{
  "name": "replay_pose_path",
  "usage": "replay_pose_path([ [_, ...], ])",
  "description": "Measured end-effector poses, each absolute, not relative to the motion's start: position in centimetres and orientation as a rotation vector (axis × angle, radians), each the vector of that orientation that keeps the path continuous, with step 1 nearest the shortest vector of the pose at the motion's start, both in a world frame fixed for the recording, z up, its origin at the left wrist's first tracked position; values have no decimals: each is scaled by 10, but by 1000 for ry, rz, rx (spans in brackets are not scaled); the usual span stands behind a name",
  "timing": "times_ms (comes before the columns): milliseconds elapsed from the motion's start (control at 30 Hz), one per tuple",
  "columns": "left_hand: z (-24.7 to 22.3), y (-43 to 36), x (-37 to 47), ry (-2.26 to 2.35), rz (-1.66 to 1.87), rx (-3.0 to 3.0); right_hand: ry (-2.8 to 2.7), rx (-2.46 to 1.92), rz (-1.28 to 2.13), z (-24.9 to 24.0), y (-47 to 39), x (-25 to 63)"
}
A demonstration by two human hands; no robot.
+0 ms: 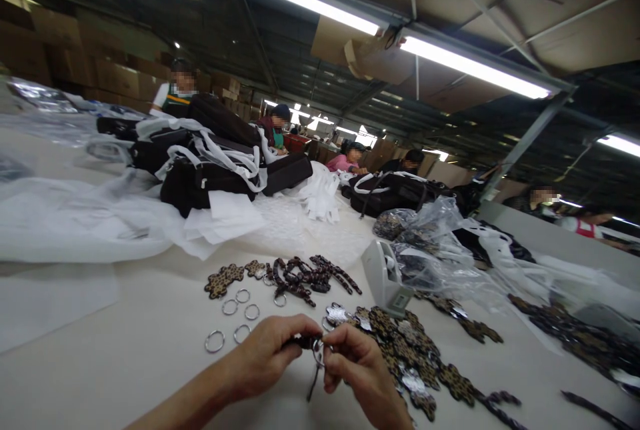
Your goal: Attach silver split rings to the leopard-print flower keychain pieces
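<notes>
Near six o'clock, the bare left hand and the bare right hand stand close, both curled in pinch.

Shiny metal ring pinched in fingers; dark strip hanging below.

Black bags lie heaped near white sheets, lamps glowing overhead.
</notes>
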State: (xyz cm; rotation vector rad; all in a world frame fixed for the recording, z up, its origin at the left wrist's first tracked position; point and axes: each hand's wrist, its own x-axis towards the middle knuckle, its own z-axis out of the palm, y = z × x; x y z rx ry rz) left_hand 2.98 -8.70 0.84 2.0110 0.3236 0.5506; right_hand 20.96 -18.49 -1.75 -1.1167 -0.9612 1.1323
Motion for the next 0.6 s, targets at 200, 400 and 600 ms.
replay_pose_path([
  [200, 11, -86, 27, 236, 504, 2140, -944, -1136, 1138, -19, -185, 209],
  [400, 12, -92, 30, 371, 450, 2010, -980, -1112, 1170, -17, -184, 207],
  [600, 7, -90, 34, 392, 466, 1872, -976, -1135, 1144, -18, -184, 208],
])
